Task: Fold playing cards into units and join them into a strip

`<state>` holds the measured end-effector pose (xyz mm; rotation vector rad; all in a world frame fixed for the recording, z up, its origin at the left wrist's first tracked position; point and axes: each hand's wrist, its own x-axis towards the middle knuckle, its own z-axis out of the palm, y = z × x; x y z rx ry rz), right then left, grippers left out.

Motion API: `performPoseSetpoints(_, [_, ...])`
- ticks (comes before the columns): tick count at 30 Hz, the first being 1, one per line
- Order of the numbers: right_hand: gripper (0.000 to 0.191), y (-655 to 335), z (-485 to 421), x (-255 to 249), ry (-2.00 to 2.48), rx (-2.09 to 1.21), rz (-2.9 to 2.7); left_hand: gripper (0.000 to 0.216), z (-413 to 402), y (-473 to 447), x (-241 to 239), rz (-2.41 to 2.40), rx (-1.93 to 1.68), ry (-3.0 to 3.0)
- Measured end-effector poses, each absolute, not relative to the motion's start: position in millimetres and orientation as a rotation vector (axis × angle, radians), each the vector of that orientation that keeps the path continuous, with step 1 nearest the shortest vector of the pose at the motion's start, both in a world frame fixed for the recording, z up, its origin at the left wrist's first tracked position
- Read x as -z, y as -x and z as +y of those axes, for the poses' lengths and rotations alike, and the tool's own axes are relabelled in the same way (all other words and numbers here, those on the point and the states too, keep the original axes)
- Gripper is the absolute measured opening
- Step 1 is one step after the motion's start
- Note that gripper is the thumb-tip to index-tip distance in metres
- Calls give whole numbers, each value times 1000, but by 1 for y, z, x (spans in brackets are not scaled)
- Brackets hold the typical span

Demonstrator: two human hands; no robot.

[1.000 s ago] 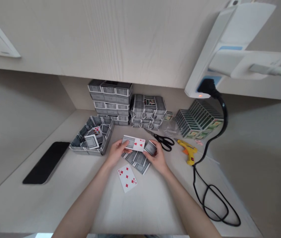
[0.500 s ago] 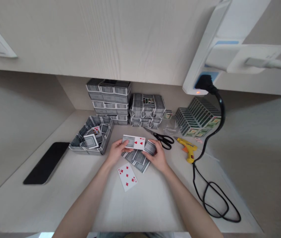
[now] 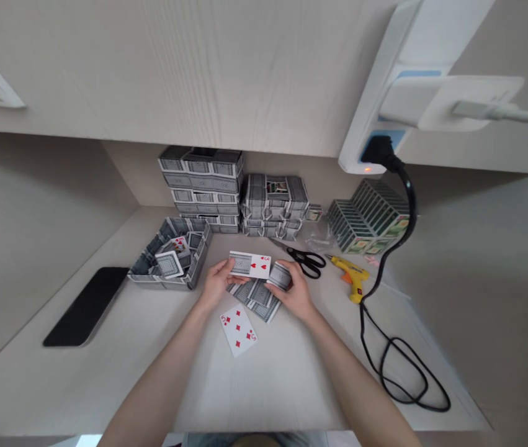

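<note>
My left hand (image 3: 218, 284) grips a piece made of playing cards (image 3: 250, 264), with a patterned grey back at its left part and a three of hearts face at its right. In my right hand (image 3: 295, 288) is a playing card (image 3: 280, 275) showing its grey back, close to the right end of the other piece. Beneath both hands lie several face-down cards (image 3: 264, 304), joined or overlapping; I cannot tell which. A five of diamonds (image 3: 238, 330) lies face up on the desk in front of them.
At left are a box built of cards (image 3: 184, 282) holding loose cards, and a black phone (image 3: 87, 306). Stacked card boxes (image 3: 205, 183) and more card blocks (image 3: 275, 198) stand behind. Scissors (image 3: 309, 263), a yellow glue gun (image 3: 353, 276), its black cord (image 3: 391, 338) and card packs (image 3: 370, 214) sit right.
My left fingers and thumb have shifted slightly on the piece, baring more of its patterned back. The whole view has moved a little; my right hand keeps its card.
</note>
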<state>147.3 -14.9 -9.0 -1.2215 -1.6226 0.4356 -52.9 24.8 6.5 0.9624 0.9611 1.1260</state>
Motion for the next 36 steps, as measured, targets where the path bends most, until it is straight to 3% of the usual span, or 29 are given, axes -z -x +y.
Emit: performPoseSetpoints(36, [50,-146,-25,-6,1166,-549,-1706,37,12,51,-19,1077,-996,-1279])
